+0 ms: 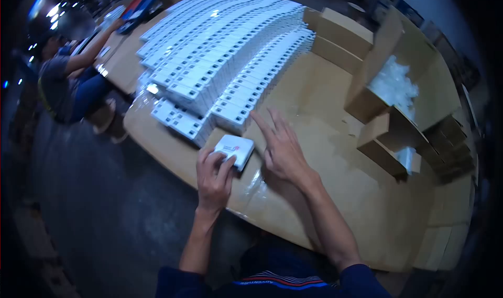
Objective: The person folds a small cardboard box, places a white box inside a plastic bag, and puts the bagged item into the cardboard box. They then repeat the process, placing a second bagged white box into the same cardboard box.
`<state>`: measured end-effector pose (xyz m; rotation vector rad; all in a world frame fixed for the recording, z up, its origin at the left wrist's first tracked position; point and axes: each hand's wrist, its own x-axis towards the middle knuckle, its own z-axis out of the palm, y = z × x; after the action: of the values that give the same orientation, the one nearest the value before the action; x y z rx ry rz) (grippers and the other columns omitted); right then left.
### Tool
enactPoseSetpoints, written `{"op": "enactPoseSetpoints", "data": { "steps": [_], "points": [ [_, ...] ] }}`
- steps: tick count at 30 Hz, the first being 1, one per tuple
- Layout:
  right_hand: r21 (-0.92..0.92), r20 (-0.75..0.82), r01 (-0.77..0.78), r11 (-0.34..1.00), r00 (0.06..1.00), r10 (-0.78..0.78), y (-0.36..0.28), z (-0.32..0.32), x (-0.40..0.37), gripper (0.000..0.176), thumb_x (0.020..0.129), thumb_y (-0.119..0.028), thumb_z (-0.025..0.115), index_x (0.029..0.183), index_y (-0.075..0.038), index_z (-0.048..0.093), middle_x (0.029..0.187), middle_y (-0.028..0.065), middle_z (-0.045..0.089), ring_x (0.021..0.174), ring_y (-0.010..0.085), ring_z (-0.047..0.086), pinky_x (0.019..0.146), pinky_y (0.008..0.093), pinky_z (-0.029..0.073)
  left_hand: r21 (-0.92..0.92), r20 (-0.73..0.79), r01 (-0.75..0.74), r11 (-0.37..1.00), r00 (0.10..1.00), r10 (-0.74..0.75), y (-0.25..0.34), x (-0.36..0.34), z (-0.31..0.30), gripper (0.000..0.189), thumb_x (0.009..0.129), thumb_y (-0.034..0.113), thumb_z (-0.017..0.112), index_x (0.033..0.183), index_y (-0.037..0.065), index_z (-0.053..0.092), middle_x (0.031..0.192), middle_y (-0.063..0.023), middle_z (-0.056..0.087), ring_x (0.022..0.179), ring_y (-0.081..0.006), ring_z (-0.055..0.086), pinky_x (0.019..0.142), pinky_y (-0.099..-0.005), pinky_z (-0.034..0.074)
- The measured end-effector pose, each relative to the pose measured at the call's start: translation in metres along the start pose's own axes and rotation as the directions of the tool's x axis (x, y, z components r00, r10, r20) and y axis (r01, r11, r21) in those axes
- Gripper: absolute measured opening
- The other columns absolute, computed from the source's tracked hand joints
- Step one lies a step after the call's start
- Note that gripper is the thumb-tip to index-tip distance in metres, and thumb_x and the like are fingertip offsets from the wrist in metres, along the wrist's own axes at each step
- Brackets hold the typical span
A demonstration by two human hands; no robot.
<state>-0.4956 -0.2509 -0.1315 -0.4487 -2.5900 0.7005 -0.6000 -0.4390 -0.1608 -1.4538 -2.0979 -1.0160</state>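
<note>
A small white box [235, 147] with red and dark print on its top lies near the table's front edge. My left hand [214, 178] grips it from the near left side, fingertips on its top and edge. To the right of the box, my right hand [284, 150] hovers with fingers stretched out and nothing in it. Beyond both hands stand long, stacked rows of white boxes [209, 46] with small dark marks on their ends. The nearest row [233, 112] ends just behind the box under my left hand.
On the right, an open cardboard carton [361, 107] holds clear plastic pieces [394, 86]. A smaller carton [380, 154] with some plastic stands nearer. Brown cardboard covers the table [314, 109]. Another person [73, 73] sits at the far left, reaching toward a blue and red tray [140, 11].
</note>
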Motion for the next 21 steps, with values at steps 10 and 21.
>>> {"op": "enactPoseSetpoints", "data": {
  "steps": [10,21],
  "points": [
    [0.849,0.229,-0.372,0.374,0.899,0.374,0.02,-0.107,-0.133,0.053,0.106,-0.017,0.06,0.155,-0.009,0.043,0.126,0.0161,0.063,0.112,0.0175,0.06,0.099,0.0333,0.048,-0.422,0.007,-0.217,0.88,0.97,0.243,0.128,0.024,0.048,0.045,0.073,-0.012,0.079,0.111,0.01,0.071,0.11,-0.0108,0.06,0.114,-0.0377,0.061,0.092,-0.048,0.055],
    [0.844,-0.295,-0.065,0.533,0.772,0.563,0.116,-0.242,-0.174,0.025,0.106,0.001,0.047,0.12,0.001,0.068,0.117,0.007,0.067,0.104,0.0137,0.065,0.089,0.029,0.058,-0.478,0.067,-0.456,0.75,0.833,0.549,0.26,0.253,0.15,0.032,0.085,0.013,0.079,0.11,0.002,0.064,0.105,-0.0175,0.063,0.099,-0.0367,0.063,0.085,-0.0452,0.053]
  ]
}}
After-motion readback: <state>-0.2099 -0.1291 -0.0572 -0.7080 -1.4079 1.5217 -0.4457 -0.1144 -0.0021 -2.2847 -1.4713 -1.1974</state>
